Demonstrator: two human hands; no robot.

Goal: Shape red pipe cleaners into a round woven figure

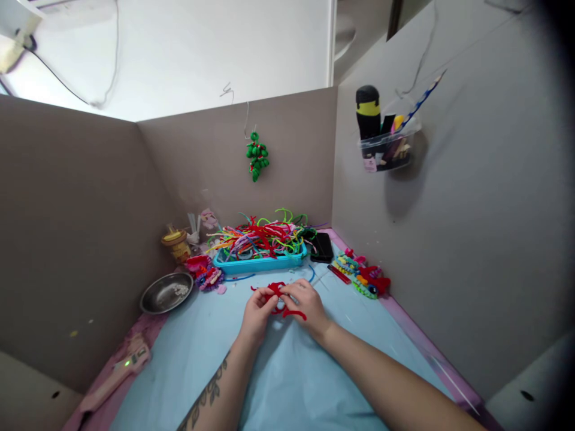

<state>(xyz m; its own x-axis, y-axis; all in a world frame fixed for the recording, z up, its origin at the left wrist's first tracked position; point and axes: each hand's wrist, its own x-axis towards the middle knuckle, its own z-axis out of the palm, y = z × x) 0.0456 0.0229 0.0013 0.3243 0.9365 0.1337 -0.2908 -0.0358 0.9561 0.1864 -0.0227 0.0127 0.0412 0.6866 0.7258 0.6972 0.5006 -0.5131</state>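
Red pipe cleaners (pixel 278 288), bent into a looped shape, are held between both hands above the blue table cover. My left hand (pixel 259 308) pinches their left side, with thumb and fingertips pressed together. On the other side, my right hand (pixel 305 304) grips the same piece, and a loose red end sticks out below its fingers. The fingers hide part of the shape. Just beyond the hands, a light-blue tray (pixel 260 264) holds a tangled heap of many-coloured pipe cleaners (pixel 265 236).
A metal bowl (pixel 166 293) with small pale bits stands left, above a pink glue gun (pixel 119 374) with a green light. Fuzzy finished pieces (pixel 366 275), a red tool (pixel 339 274) and a black phone (pixel 321 247) lie right. Grey panels surround the table; a green ornament (pixel 257 157) hangs behind.
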